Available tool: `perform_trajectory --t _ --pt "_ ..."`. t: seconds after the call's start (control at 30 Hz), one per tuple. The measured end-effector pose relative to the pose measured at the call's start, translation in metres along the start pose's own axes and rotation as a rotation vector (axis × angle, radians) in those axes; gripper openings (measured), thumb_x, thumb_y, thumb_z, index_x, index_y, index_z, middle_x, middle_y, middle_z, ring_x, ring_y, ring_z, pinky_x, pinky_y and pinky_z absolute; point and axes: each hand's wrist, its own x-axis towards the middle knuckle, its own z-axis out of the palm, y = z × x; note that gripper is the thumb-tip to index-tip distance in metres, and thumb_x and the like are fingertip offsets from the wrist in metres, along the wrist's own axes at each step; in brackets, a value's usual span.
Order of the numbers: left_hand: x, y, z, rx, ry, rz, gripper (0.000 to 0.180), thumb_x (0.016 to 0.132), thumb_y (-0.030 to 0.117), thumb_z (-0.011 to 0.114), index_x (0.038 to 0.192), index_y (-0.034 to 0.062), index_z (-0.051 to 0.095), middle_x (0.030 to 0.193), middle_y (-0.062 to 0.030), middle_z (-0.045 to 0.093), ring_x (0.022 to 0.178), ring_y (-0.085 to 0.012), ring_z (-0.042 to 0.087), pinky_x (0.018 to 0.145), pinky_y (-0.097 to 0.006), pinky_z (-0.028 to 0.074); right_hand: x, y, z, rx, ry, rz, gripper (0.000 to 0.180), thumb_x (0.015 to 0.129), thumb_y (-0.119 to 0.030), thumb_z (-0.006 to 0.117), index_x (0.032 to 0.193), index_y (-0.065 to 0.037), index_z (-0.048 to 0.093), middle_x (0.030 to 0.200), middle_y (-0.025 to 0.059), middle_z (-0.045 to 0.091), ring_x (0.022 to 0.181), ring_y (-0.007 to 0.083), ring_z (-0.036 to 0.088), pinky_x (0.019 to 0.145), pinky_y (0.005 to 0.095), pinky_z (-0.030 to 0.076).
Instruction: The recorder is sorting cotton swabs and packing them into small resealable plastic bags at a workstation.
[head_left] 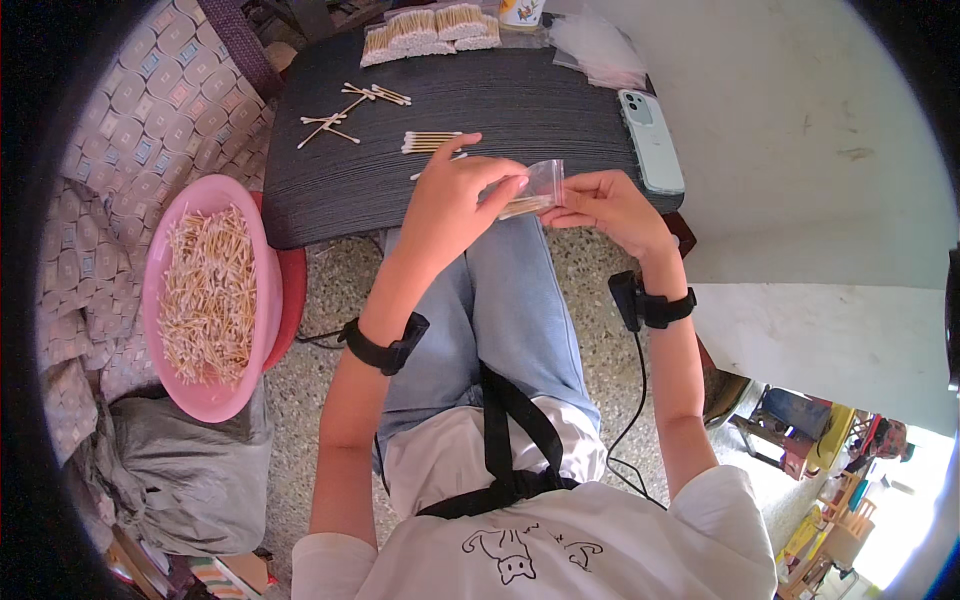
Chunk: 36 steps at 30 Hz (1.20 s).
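Observation:
Between my two hands, above the near edge of the dark table (330, 190), is a small clear zip bag (546, 178) with a few cotton swabs (522, 207) inside. My left hand (462, 195) pinches the bag's left side with thumb and forefinger, its other fingers partly spread. My right hand (612, 208) grips the opposite end of the bag between thumb and fingers. Just beyond my left hand lies a neat row of cotton swabs (430, 142), partly covered by that hand. Farther left, several loose cotton swabs (335, 125) lie scattered and crossed.
Filled bags of swabs (430, 28) are stacked at the table's far edge, beside a cup (521, 12). Empty clear bags (600, 50) lie far right, with a white phone (651, 140) nearer. At left stands a pink basin (160, 300) heaped with swabs. A wall (800, 150) borders the right.

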Motion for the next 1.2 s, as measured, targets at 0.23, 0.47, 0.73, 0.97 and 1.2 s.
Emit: perform_trajectory --t 0.23,0.47,0.73,0.97,1.2 --pt "0.000 0.000 -0.001 -0.035 0.000 -0.008 0.010 0.084 0.017 0.063 0.084 0.0074 0.067 0.077 -0.0093 0.068 0.068 -0.0222 0.063 0.097 -0.039 0.040 0.008 -0.005 0.001 -0.137 -0.063 0.076 0.025 0.088 -0.014 0.063 0.102 0.007 0.062 0.087 0.0140 0.067 0.073 0.0151 0.066 0.069 0.0238 0.054" --pt "-0.003 -0.001 -0.005 -0.027 -0.003 -0.020 0.011 0.084 0.017 0.063 0.084 0.0075 0.067 0.079 -0.0081 0.068 0.068 -0.0223 0.063 0.097 -0.038 0.041 0.012 0.001 0.000 -0.038 -0.102 0.019 0.021 0.085 -0.014 0.064 0.096 0.005 0.065 0.079 0.0110 0.067 0.068 0.0123 0.064 0.064 0.0218 0.052" --pt "-0.002 0.000 -0.004 -0.094 -0.050 -0.027 0.011 0.085 0.018 0.062 0.084 0.0072 0.067 0.080 -0.0070 0.069 0.070 -0.0226 0.063 0.097 -0.038 0.042 0.020 0.001 0.009 -0.232 -0.160 -0.039 0.012 0.077 -0.010 0.062 0.082 -0.001 0.066 0.067 0.0044 0.062 0.055 0.0073 0.055 0.048 0.0192 0.041" --pt "-0.005 -0.006 -0.009 -0.057 -0.009 -0.018 0.012 0.085 0.018 0.063 0.088 0.0078 0.067 0.079 -0.0076 0.068 0.072 -0.0237 0.063 0.097 -0.038 0.042 0.017 -0.001 0.013 -0.143 -0.131 -0.024 0.018 0.081 -0.012 0.065 0.094 0.002 0.066 0.076 0.0050 0.065 0.062 0.0096 0.060 0.056 0.0211 0.047" --pt "-0.003 -0.004 -0.014 0.008 -0.001 -0.001 0.014 0.082 0.021 0.065 0.088 0.0093 0.068 0.077 -0.0076 0.067 0.071 -0.0247 0.062 0.086 -0.036 0.048 0.009 -0.006 0.016 -0.083 -0.050 -0.261 0.029 0.085 -0.019 0.067 0.105 0.002 0.064 0.092 0.0057 0.066 0.079 0.0107 0.061 0.072 0.0242 0.049"
